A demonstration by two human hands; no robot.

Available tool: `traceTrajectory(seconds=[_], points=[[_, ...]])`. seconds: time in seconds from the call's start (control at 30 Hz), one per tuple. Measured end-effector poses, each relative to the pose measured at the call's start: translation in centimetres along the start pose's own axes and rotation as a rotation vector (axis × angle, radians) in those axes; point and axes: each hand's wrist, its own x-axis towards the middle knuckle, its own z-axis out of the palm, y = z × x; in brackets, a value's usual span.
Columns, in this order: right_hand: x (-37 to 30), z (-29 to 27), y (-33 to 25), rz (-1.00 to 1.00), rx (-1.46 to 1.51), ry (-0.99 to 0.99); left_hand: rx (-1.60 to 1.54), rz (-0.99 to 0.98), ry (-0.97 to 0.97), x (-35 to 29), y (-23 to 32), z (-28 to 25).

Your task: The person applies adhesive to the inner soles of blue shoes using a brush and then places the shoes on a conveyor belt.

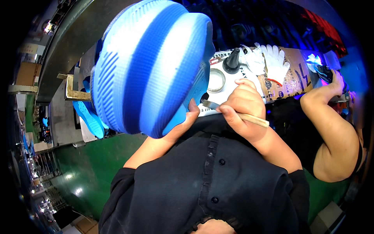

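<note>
A large blue shoe sole (156, 70), ribbed and wavy, looms close and fills the upper left of the view. Its near right edge is gripped by my left hand (189, 117), with a fingertip showing at the rim and the other fingers hidden behind the sole. My right hand (243, 107) is closed round a brush (253, 119) with a pale wooden handle and a flat metal ferrule. The dark brush tip points left and is right by the sole's edge, close to my left fingertip; whether it touches cannot be made out.
Beyond my right hand are a round dish-like ring (216, 80), a black cone-shaped thing (232, 62) and white gloves (274, 62) on cardboard (290, 84). At right, a co-worker's arm (327, 117) reaches toward a dark object under violet light. Another blue sole (90, 120) lies left.
</note>
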Motion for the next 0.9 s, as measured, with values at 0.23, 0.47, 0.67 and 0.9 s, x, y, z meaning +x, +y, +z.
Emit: traceTrajectory(seconds=[0.23, 0.47, 0.67, 0.9], points=[[0.0, -0.5, 0.6, 0.020, 0.045, 0.073, 0.075, 0.092, -0.064, 0.6, 0.3, 0.2], [-0.6, -1.7, -0.1, 0.040, -0.087, 0.074, -0.004, 0.062, 0.054, 0.6, -0.3, 0.5], [-1.9, -4.3, 0.5, 0.112, -0.012, 0.330, -0.407, -0.302, 0.132, 4.4, 3.2, -2.1], [-6.3, -7.5, 2.4, 0.364, -0.017, 0.485, -0.941, -0.626, -0.633, 10.8, 8.3, -4.0]])
